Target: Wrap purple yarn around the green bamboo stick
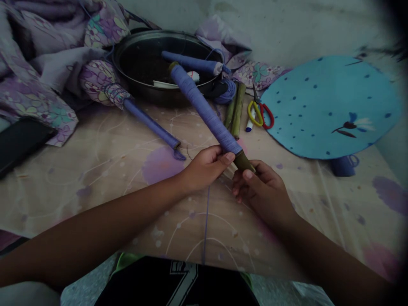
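Note:
A stick [207, 112], wrapped in purple yarn over most of its length, slants across the middle of the view. Bare greenish-brown wood shows at its near end and at its far tip. My left hand [207, 165] grips it where the wrapping stops, thumb on top. The fingers of my right hand [261, 187] are closed around the bare near end. A single purple strand hangs below my hands toward the table's front edge. Behind the stick, a dark round pan [143, 87] holds another purple-wrapped stick [191, 63].
Left lie a floral cloth bundle [98, 83] with a purple-wrapped handle [153, 123] and a black phone-like object [24, 140]. Bare sticks [238, 112], a purple yarn ball [227, 91], scissors [262, 114], a marker [250, 121] and a blue painted oval board [328, 102] are at right.

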Motion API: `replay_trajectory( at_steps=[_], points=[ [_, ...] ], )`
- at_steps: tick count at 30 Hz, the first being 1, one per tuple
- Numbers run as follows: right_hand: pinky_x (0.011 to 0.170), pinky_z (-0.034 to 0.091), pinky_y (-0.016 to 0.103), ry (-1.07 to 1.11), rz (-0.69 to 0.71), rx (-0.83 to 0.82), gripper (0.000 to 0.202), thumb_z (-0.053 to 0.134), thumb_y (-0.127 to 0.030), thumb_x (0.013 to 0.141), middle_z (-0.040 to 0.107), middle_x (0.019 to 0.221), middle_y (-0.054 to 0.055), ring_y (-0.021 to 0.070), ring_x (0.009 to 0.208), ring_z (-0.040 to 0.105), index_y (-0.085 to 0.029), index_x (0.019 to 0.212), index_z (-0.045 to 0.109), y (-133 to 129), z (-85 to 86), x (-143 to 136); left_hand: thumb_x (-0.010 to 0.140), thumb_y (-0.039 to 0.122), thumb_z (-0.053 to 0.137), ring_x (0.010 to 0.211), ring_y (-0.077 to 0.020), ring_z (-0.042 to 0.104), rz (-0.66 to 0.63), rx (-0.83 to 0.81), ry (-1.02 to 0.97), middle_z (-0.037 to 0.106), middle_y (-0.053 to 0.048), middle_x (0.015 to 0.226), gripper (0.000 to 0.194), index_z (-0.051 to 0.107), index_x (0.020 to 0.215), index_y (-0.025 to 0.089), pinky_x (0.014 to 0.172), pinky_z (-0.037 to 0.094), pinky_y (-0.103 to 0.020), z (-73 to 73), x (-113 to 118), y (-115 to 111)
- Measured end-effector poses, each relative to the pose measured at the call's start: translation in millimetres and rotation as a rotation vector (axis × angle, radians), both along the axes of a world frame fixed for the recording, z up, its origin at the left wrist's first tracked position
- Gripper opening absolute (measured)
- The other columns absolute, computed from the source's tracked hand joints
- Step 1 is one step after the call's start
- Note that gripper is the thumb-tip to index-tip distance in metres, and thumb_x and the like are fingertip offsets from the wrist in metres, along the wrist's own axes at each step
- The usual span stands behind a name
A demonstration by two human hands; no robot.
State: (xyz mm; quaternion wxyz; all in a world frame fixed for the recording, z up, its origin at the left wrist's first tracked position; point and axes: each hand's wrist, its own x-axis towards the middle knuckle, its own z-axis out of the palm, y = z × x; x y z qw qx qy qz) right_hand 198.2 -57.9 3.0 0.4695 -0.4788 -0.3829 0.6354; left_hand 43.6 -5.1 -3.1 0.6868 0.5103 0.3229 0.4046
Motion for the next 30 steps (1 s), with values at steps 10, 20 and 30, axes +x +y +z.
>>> replay_trajectory(
  at_steps=[10,20,30],
  points=[
    [0.045,0.048,0.028,-0.011,0.085,-0.034,0.046,0.049,-0.061,0.084,0.064,0.065,0.004,0.0143,0.046,0.059,-0.017,0.085,0.06,-2.7,-1.7,4.0,0.086,0.033,0.055,0.043,-0.0055,0.041,-0.144,-0.058,-0.108,0.044,0.007,0.052,0.019,0.052,0.081,0.015,0.048,0.034,-0.02,5.6,-0.3,0.0],
    [0.042,0.047,0.022,0.052,-0.032,0.021,0.039,0.077,-0.039,0.068,0.061,0.073,-0.004,0.0123,0.056,0.059,-0.025,0.093,0.052,3.9,0.0,2.2,0.084,0.03,0.058,0.057,-0.0096,0.049,0.012,-0.041,0.041,0.043,0.007,0.05,0.021,0.058,0.096,0.013,0.06,0.04,-0.022,2.8,1.8,-0.9],
    [0.044,0.047,0.024,0.046,0.054,-0.013,0.038,0.056,-0.057,0.083,0.063,0.063,0.001,0.0119,0.045,0.058,-0.018,0.082,0.057,1.0,-0.4,4.5,0.087,0.029,0.054,0.048,-0.0062,0.045,-0.087,-0.047,-0.091,0.041,0.008,0.052,0.015,0.053,0.088,0.014,0.054,0.039,-0.02,2.5,1.0,-1.7]
  ],
)
